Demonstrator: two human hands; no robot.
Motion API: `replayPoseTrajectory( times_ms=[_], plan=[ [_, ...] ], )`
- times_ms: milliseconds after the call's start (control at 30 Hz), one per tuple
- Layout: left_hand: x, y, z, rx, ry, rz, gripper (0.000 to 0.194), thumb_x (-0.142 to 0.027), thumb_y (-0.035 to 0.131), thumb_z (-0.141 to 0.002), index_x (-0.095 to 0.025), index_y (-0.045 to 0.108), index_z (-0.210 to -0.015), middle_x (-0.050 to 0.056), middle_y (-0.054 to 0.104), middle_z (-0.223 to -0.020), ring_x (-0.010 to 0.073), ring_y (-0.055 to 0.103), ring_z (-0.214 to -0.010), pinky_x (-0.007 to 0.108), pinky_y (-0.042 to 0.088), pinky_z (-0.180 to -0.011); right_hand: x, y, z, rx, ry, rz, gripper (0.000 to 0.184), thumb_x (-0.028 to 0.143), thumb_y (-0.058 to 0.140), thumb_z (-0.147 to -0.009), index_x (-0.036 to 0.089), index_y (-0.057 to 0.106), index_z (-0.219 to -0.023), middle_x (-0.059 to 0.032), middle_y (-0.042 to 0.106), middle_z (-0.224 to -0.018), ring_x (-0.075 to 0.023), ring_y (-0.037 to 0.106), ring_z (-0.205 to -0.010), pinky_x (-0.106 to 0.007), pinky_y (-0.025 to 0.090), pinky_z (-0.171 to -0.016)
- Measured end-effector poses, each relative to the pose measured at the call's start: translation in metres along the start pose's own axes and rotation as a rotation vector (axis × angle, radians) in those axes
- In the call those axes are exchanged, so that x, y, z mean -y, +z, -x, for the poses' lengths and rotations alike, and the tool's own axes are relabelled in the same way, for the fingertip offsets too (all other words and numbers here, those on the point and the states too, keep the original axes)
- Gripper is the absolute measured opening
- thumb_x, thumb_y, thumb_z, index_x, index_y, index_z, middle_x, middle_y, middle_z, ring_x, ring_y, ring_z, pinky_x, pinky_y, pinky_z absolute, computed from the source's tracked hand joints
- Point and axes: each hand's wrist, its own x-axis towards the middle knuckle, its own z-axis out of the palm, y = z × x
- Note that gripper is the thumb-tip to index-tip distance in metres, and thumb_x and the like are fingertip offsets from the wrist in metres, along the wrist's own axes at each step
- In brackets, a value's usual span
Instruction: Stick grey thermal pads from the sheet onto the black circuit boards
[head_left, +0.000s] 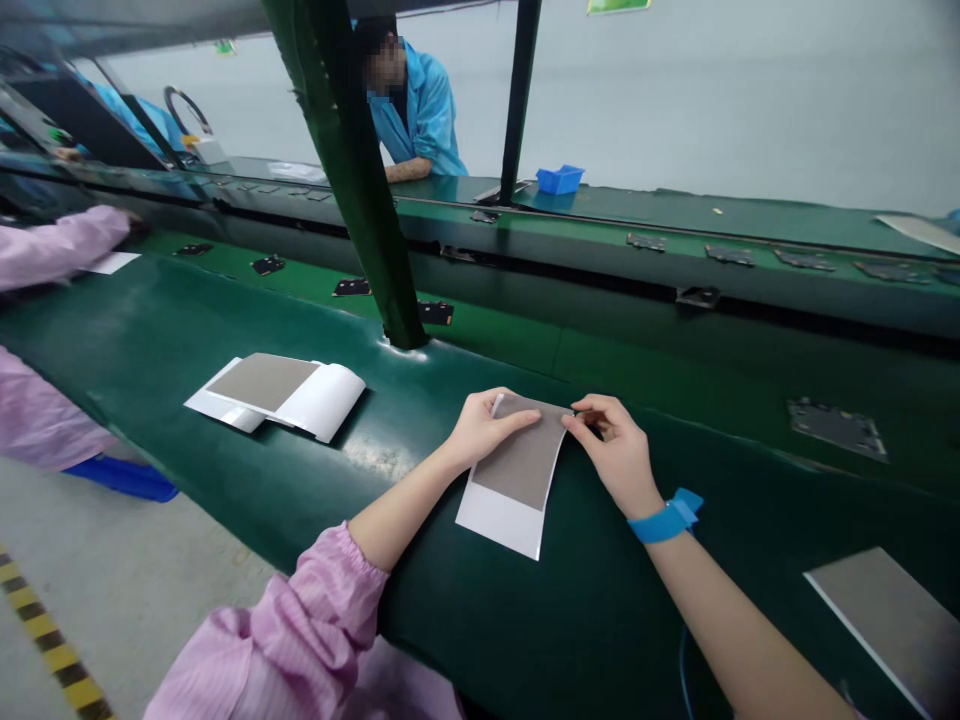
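My left hand [493,425] grips a grey sheet on white backing [517,470], its thumb flat on the grey face and its other fingers behind the far edge. At the far right corner of that sheet, my right hand [611,445] is closed in a pinch with thumb and forefinger. The sheet slants towards me, and a bare white strip runs along its near end. A blue wrist strap [666,517] circles my right wrist. Left of my hands lies a loose stack of similar grey and white sheets [266,385].
Another grey sheet [892,620] lies at the lower right of the green table [322,520]. A slanted green post [349,170] rises from the table's far edge. Beyond runs a belt with circuit boards [836,428]. A co-worker's pink sleeve [60,245] reaches in at left; a person in blue [424,110] works opposite.
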Motion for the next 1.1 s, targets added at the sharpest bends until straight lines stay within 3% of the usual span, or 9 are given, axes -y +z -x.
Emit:
replayPoseTrajectory(
  times_ms=[233, 400, 567, 667, 900, 1000, 1100],
  plan=[
    [-0.002, -0.001, 0.0, 0.028, -0.032, 0.012, 0.032, -0.043, 0.076, -0.067, -0.015, 0.062, -0.07, 0.0, 0.062, -0.068, 0.0122, 0.056, -0.061, 0.023, 0.043, -0.055, 0.006, 0.0, -0.001, -0.009, -0.043, 0.019, 0.028, 0.048, 0.064, -0.081, 0.021, 0.062, -0.075, -0.0072, 0.057, -0.089, -0.0205, 0.058, -0.079, -0.035, 0.051, -0.068],
    [-0.003, -0.001, 0.0, 0.026, -0.068, 0.052, 0.032, -0.041, 0.077, -0.066, -0.015, 0.059, -0.068, 0.0, 0.06, -0.065, 0.0118, 0.056, -0.059, 0.022, 0.041, -0.053, 0.004, -0.004, -0.004, 0.022, 0.099, -0.058, 0.036, 0.056, 0.064, -0.078, 0.021, 0.06, -0.071, -0.0077, 0.059, -0.09, -0.0203, 0.058, -0.078, -0.035, 0.051, -0.068],
    [-0.005, -0.006, -0.003, 0.009, -0.099, 0.139, 0.033, -0.042, 0.078, -0.065, -0.015, 0.058, -0.068, 0.0, 0.062, -0.066, 0.0127, 0.058, -0.059, 0.022, 0.043, -0.053, -0.01, -0.003, -0.036, 0.012, 0.14, -0.05, 0.041, 0.062, 0.063, -0.075, 0.02, 0.06, -0.075, -0.0087, 0.061, -0.095, -0.0213, 0.059, -0.082, -0.038, 0.051, -0.074],
    [-0.007, -0.015, -0.006, -0.008, -0.101, 0.16, 0.032, -0.041, 0.078, -0.065, -0.015, 0.059, -0.069, 0.0, 0.062, -0.066, 0.0133, 0.058, -0.06, 0.022, 0.044, -0.054, -0.023, 0.018, -0.078, 0.067, 0.084, 0.036, 0.047, 0.066, 0.06, -0.072, 0.019, 0.062, -0.074, -0.0115, 0.062, -0.099, -0.0256, 0.06, -0.091, -0.041, 0.05, -0.077],
    [-0.006, -0.047, -0.018, -0.046, -0.155, 0.191, 0.028, -0.037, 0.077, -0.067, -0.015, 0.061, -0.072, 0.001, 0.062, -0.068, 0.0132, 0.058, -0.062, 0.022, 0.044, -0.055, -0.043, 0.103, -0.183, 0.336, -0.016, 0.127, 0.043, 0.062, 0.062, -0.07, 0.02, 0.068, -0.07, -0.0074, 0.068, -0.083, -0.0246, 0.061, -0.084, -0.042, 0.048, -0.082],
    [-0.004, -0.053, -0.024, -0.098, -0.153, 0.199, 0.026, -0.035, 0.078, -0.066, -0.016, 0.061, -0.07, 0.0, 0.061, -0.067, 0.0132, 0.057, -0.061, 0.022, 0.043, -0.054, -0.052, 0.129, -0.211, 0.401, -0.027, 0.167, 0.038, 0.056, 0.06, -0.075, 0.02, 0.07, -0.071, -0.0071, 0.069, -0.084, -0.0244, 0.062, -0.085, -0.04, 0.047, -0.082],
    [-0.003, -0.052, -0.027, -0.121, -0.167, 0.229, 0.024, -0.034, 0.078, -0.065, -0.016, 0.063, -0.07, 0.001, 0.062, -0.066, 0.0139, 0.058, -0.061, 0.023, 0.043, -0.053, -0.063, 0.141, -0.225, 0.429, -0.018, 0.231, 0.031, 0.051, 0.065, -0.074, 0.022, 0.072, -0.069, -0.0066, 0.07, -0.087, -0.0273, 0.061, -0.09, -0.043, 0.045, -0.083]
  ],
)
